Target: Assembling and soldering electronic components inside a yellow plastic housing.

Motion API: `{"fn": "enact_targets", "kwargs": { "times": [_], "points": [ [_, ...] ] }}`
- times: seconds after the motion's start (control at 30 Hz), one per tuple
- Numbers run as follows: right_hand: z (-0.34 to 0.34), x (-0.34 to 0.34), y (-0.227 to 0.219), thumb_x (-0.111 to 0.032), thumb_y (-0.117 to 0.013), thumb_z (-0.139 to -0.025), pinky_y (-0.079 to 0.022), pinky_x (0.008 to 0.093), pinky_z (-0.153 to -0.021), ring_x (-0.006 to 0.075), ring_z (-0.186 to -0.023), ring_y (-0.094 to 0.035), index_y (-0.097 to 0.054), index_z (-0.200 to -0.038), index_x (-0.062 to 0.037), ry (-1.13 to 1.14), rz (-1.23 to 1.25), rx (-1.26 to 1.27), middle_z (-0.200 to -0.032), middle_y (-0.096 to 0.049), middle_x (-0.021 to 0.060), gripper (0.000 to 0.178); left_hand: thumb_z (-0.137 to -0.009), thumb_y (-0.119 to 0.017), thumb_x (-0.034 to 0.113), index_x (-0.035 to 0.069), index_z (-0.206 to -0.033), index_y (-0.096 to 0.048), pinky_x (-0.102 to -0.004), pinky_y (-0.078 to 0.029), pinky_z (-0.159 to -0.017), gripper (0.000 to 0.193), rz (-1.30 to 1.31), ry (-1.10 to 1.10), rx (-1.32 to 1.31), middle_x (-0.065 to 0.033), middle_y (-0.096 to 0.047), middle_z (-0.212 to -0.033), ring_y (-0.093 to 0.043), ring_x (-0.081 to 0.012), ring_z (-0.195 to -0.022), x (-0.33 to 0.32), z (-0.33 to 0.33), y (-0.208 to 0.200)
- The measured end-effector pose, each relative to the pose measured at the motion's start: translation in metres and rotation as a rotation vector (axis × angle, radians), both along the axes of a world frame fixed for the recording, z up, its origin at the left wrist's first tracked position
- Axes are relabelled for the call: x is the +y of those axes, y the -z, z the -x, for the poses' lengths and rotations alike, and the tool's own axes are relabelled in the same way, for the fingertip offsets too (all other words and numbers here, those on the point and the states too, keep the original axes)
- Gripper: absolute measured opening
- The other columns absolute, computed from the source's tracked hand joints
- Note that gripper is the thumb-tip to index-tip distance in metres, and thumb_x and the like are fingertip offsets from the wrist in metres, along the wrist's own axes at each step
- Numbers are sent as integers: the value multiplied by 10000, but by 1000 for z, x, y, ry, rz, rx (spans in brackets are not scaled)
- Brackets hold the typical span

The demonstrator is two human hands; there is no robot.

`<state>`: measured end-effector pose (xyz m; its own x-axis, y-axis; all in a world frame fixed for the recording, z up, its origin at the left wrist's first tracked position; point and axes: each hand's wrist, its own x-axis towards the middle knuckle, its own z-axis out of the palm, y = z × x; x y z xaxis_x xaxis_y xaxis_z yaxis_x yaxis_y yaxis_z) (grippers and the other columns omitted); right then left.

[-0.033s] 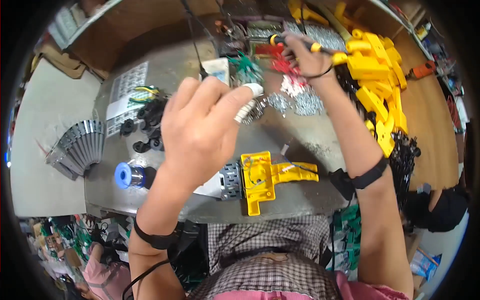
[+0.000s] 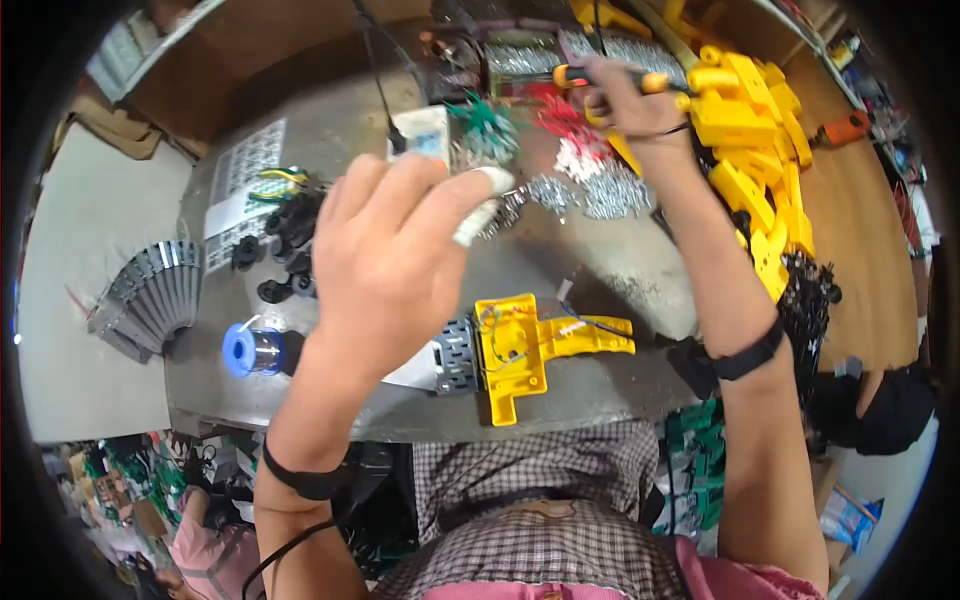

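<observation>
My left hand (image 2: 385, 265) hovers above the bench, left of the yellow housing, its fingers curled and white wraps on the thumb and a finger. Whatever may be between those fingertips is hidden. Far out over the parts, my right hand (image 2: 635, 105) is closed round a screwdriver (image 2: 655, 83) with a black and orange-yellow handle. A yellow half housing (image 2: 515, 370) lies open side up near the front edge, thin wires inside it. Attached at its left is a dark perforated metal piece (image 2: 457, 358), with a pale flat blade-like part (image 2: 415, 372) beyond.
Yellow housings (image 2: 740, 120) are heaped at the right. Red parts (image 2: 565, 118), green parts (image 2: 487, 128) and silver screws (image 2: 615, 195) lie at the back. On the left are a blue solder spool (image 2: 242, 350), black round parts (image 2: 285, 235) and fanned grey pieces (image 2: 155, 290).
My right hand has shifted slightly right with the screwdriver, whose handle has turned to lie more level. My left hand sits slightly further left, still curled; the whole view has shifted a little.
</observation>
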<state>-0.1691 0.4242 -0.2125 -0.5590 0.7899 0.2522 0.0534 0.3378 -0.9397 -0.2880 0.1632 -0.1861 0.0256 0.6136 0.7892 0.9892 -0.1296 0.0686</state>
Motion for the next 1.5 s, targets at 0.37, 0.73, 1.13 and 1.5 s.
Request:
{"fn": "enact_targets", "kwargs": {
  "times": [0.37,0.73,1.13,1.5],
  "points": [
    [-169,-74,12,-361,-514,-983,-259,205,-393,46,-404,-304,-600,-868,-65,463,434,535,-518,-402,-55,329,-875,-558,-43,32,-998,-621,-314,-426,-828,158,441,291,-457,-73,-606,-939,-551,-225,-893,25,-28,45],
    [-176,-78,61,-322,-479,-1016,-330,184,-388,58,-480,-451,-542,-986,-81,87,526,733,-869,-625,-6,250,-849,-522,-105,12,-991,-588,-261,-414,-781,195,601,484,-642,-56,-559,-947,-532,-148,-871,42,-14,57],
    [-166,-76,61,-321,-472,-1006,-317,211,-390,54,-403,-366,-597,-949,-16,147,614,772,-651,-594,30,334,-872,-506,-93,-8,-1011,-577,-248,-424,-816,177,613,499,-809,-60,-551,-970,-538,-129,-899,47,-11,69],
    [-172,-73,71,-335,-474,-1007,-314,192,-409,45,-439,-409,-586,-945,-73,123,639,735,-791,-644,-4,292,-878,-513,-85,-12,-1015,-577,-246,-420,-810,167,610,506,-771,-58,-551,-972,-537,-125,-898,48,-11,74]
  ]
}}
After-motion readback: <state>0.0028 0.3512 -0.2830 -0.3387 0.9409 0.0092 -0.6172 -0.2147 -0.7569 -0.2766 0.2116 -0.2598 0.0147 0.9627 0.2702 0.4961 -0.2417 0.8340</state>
